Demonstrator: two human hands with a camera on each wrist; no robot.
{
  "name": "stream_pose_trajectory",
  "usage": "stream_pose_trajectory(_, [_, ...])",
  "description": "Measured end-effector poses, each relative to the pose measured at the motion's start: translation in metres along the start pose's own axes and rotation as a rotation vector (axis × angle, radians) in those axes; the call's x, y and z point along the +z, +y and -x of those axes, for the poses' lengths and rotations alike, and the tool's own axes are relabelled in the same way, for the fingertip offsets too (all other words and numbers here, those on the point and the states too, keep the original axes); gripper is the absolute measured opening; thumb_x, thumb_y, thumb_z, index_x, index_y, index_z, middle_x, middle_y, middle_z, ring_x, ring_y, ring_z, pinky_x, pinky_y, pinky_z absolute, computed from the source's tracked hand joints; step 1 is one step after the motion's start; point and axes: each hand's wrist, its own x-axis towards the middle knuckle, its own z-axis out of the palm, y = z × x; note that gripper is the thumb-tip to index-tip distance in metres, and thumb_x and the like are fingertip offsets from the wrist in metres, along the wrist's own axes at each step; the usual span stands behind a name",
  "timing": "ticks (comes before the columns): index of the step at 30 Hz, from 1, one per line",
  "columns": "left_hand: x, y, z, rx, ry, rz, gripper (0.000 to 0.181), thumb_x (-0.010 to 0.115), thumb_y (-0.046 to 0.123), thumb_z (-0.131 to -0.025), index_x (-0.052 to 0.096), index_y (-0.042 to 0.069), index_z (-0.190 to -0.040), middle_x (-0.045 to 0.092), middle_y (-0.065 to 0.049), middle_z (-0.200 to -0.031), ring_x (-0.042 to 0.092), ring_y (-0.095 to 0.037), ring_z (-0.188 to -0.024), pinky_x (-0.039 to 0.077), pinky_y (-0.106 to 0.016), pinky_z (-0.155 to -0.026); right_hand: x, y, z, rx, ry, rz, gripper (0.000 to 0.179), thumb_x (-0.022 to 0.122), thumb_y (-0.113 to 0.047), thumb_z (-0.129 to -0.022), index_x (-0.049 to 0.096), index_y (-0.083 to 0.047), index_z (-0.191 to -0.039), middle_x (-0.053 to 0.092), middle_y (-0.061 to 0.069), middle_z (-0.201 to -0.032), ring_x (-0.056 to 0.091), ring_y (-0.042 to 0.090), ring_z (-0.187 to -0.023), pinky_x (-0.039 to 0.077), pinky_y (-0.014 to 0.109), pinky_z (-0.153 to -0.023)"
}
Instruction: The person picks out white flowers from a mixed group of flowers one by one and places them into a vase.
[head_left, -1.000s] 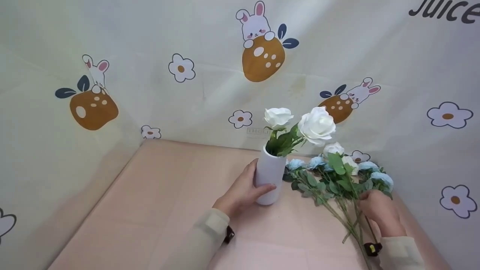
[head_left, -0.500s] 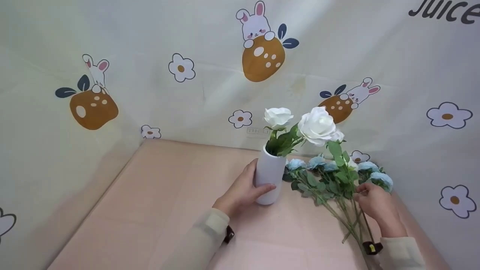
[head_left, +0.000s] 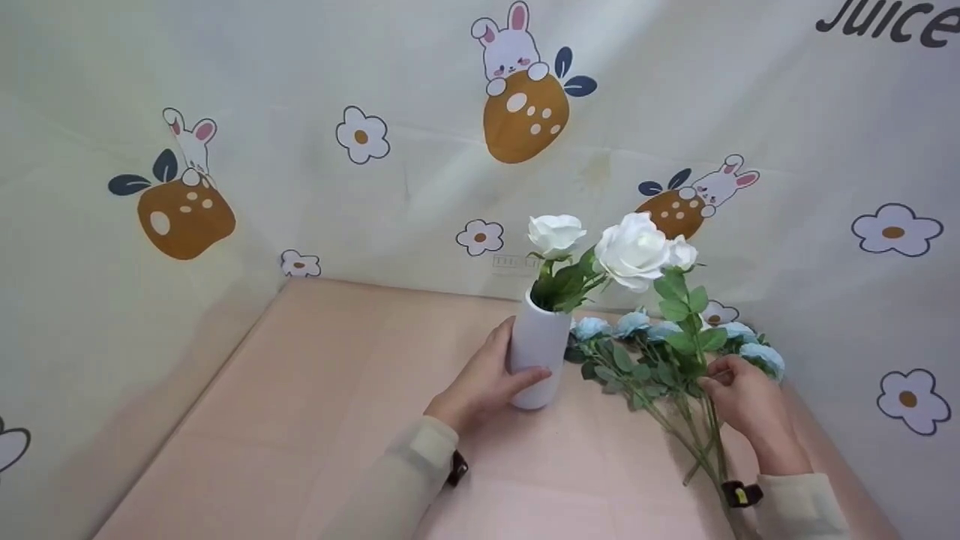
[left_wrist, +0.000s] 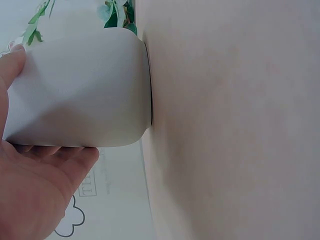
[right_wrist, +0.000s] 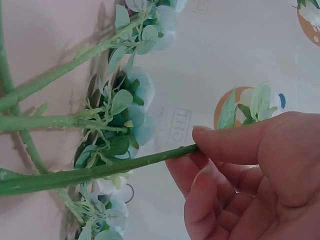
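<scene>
A white vase stands on the table, and my left hand is wrapped round its lower half. In the left wrist view the vase lies between thumb and fingers, its base on the tabletop. Two white roses rise from its mouth. My right hand pinches the green stem of another white rose, raised upright beside the vase. Seen from the right wrist, thumb and fingertips grip that stem. Part of its bloom is behind the large rose in the vase.
Several light blue flowers with leafy stems lie on the pink tabletop right of the vase, their stems crossing toward the front. A printed backdrop with rabbits and fruit hangs behind the table.
My right hand has lifted the white rose up off the pile and shifted slightly left, so its bloom now stands level with the vase's roses. The left hand and vase have stayed put.
</scene>
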Motion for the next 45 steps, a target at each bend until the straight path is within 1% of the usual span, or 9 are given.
stream_pose_trajectory(5, [0.000,-0.001,-0.001,0.013,0.006,-0.006,0.103,0.082,0.048,-0.098,0.022,0.015,-0.175,0.043,-0.012,-0.170,0.048,-0.033,-0.154,0.038,-0.057,-0.132,-0.002,-0.004,0.001,-0.007,0.010,-0.027,0.032,0.066,-0.022,-0.109,0.062,0.005,-0.127,0.071,0.029,-0.117,0.071,0.038,-0.097,0.055,0.042,-0.071])
stream_pose_trajectory(12, [0.000,0.000,-0.002,-0.012,0.001,-0.004,0.105,0.083,0.049,-0.097,0.021,0.017,-0.175,0.042,-0.010,-0.171,0.048,-0.032,-0.155,0.038,-0.058,-0.132,-0.002,-0.011,0.004,-0.012,0.037,-0.066,0.032,0.068,-0.020,-0.108,0.063,0.005,-0.127,0.070,0.028,-0.120,0.070,0.042,-0.107,0.055,0.037,-0.073])
stream_pose_trajectory(17, [0.000,0.000,-0.002,-0.006,-0.001,-0.008,0.105,0.083,0.049,-0.097,0.021,0.016,-0.175,0.043,-0.012,-0.171,0.048,-0.033,-0.155,0.038,-0.058,-0.132,-0.002,-0.016,0.007,-0.004,0.063,-0.079,0.033,0.069,-0.022,-0.108,0.062,0.003,-0.128,0.069,0.026,-0.118,0.071,0.039,-0.102,0.053,0.034,-0.070])
stream_pose_trajectory(22, [0.000,0.000,-0.002,0.001,-0.003,-0.007,0.105,0.083,0.049,-0.097,0.021,0.015,-0.175,0.043,-0.012,-0.170,0.048,-0.033,-0.155,0.038,-0.059,-0.132,-0.001,-0.021,0.009,-0.039,0.100,-0.050,0.032,0.070,-0.025,-0.108,0.063,0.000,-0.126,0.071,0.024,-0.117,0.072,0.036,-0.096,0.051,0.035,-0.069])
stream_pose_trajectory(26, [0.000,-0.001,-0.003,0.019,0.002,-0.014,0.104,0.083,0.049,-0.097,0.022,0.014,-0.174,0.044,-0.013,-0.169,0.049,-0.033,-0.154,0.038,-0.058,-0.131,-0.002,-0.025,0.011,-0.043,0.115,-0.048,0.034,0.070,-0.028,-0.108,0.062,-0.001,-0.128,0.071,0.025,-0.120,0.072,0.032,-0.092,0.051,0.035,-0.067])
stream_pose_trajectory(30, [0.000,-0.002,-0.003,0.022,0.003,-0.014,0.104,0.082,0.048,-0.098,0.022,0.013,-0.174,0.044,-0.013,-0.169,0.048,-0.034,-0.154,0.038,-0.058,-0.132,-0.001,-0.028,0.013,-0.060,0.136,-0.050,0.036,0.072,-0.030,-0.108,0.063,-0.002,-0.129,0.072,0.024,-0.120,0.073,0.035,-0.094,0.054,0.037,-0.068])
stream_pose_trajectory(37, [0.001,-0.002,-0.003,0.007,0.007,-0.024,0.104,0.083,0.047,-0.098,0.022,0.014,-0.175,0.044,-0.013,-0.169,0.049,-0.033,-0.153,0.039,-0.057,-0.131,0.003,-0.029,0.016,-0.111,0.191,-0.051,0.036,0.074,-0.030,-0.107,0.068,-0.004,-0.131,0.077,0.021,-0.116,0.075,0.042,-0.103,0.060,0.045,-0.073])
stream_pose_trajectory(42, [0.001,-0.001,-0.002,-0.001,0.009,-0.021,0.104,0.084,0.047,-0.097,0.021,0.015,-0.175,0.044,-0.012,-0.169,0.049,-0.033,-0.153,0.039,-0.057,-0.131,0.003,-0.034,0.018,-0.118,0.218,-0.055,0.035,0.074,-0.032,-0.108,0.070,-0.005,-0.130,0.078,0.019,-0.115,0.074,0.039,-0.100,0.058,0.043,-0.074])
stream_pose_trajectory(45, [0.001,-0.001,-0.002,-0.011,0.010,-0.018,0.105,0.084,0.047,-0.097,0.021,0.015,-0.175,0.043,-0.012,-0.170,0.049,-0.033,-0.154,0.039,-0.057,-0.131,0.002,-0.039,0.021,-0.125,0.231,-0.062,0.034,0.073,-0.030,-0.108,0.070,-0.005,-0.131,0.078,0.018,-0.116,0.074,0.038,-0.100,0.057,0.041,-0.074])
